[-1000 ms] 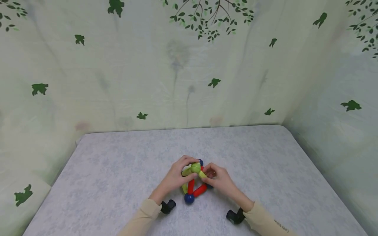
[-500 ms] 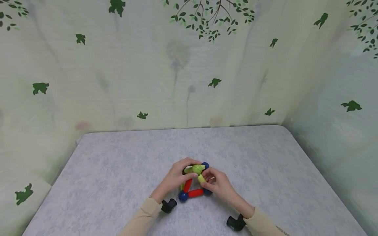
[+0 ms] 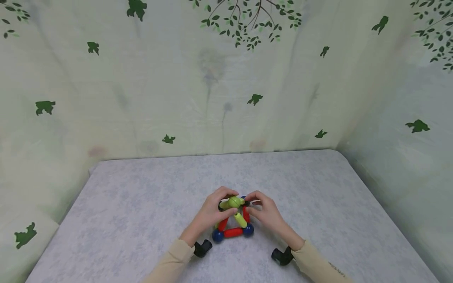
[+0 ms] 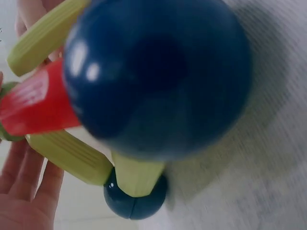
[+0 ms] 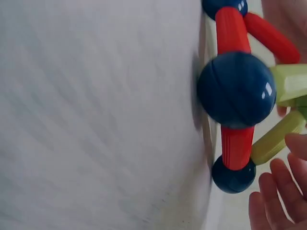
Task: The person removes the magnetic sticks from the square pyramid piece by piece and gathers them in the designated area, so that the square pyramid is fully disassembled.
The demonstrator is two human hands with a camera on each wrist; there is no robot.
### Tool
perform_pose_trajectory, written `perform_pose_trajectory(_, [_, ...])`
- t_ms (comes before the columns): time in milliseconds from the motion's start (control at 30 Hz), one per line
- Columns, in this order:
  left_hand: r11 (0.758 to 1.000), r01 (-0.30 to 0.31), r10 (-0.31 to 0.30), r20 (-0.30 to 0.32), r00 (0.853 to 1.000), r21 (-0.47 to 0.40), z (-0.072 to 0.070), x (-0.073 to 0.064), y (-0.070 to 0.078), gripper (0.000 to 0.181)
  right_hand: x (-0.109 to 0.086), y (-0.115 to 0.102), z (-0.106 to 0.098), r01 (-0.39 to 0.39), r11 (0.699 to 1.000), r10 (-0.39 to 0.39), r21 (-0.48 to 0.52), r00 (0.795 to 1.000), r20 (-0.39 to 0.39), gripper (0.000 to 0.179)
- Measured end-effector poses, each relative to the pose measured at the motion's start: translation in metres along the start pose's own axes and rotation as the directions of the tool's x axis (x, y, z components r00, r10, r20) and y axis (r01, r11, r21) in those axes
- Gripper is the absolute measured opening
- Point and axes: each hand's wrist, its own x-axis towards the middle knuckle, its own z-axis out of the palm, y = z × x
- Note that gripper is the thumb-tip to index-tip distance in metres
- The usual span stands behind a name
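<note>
A toy frame of balls and rods stands on the table between the hands. Blue balls [image 3: 218, 236] mark its base corners, joined by red rods [image 3: 233, 232] and a yellow-green rod [image 4: 139, 177] on the left. At the top sits a green ball [image 3: 234, 202], which my left hand [image 3: 210, 210] grips between thumb and fingers. A sloping yellow-green rod [image 3: 240, 220] runs from under the green ball to the front right blue ball [image 3: 248, 230]. My right hand [image 3: 265, 214] pinches another yellow-green rod [image 5: 278, 139] near the green ball, its lower fingers spread loosely.
The grey mottled table [image 3: 141, 196] stretches around the frame. Black wrist-worn cameras [image 3: 203, 248] hang beneath both wrists, low over the tabletop. Behind and at the right are pale curtains [image 3: 159, 78] with leaf prints.
The frame has turned slightly, and its front right corner now shows. My right hand has let go of the front sloping rod and moved up and back to the rod beside the green ball.
</note>
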Motion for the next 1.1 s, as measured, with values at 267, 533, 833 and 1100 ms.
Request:
perform_pose_trajectory(267, [1.0,-0.01,0.01,-0.019,1.0,-0.005,0.003,-0.001,-0.005,0.032,0.016,0.018,-0.001,0.086,0.995,-0.081,-0.047,0.992,0.1,0.021])
perform_pose_trajectory(533, [0.999,0.004,-0.003,-0.022,1.0,0.045,0.002,0.001,-0.003,0.035,0.01,0.013,0.002,0.063,0.988,-0.058,-0.138,0.997,0.044,0.017])
perform_pose_trajectory(833, [0.996,0.056,-0.055,-0.021,0.998,0.071,0.002,0.003,-0.002,0.039,-0.002,0.005,0.012,0.058,0.99,-0.057,-0.132,0.998,0.011,0.018])
perform_pose_trajectory(1100, [0.997,0.04,-0.038,-0.024,0.999,0.066,-0.004,0.001,-0.006,0.039,-0.009,-0.002,0.015,0.073,0.982,-0.068,-0.173,0.997,0.034,0.02])
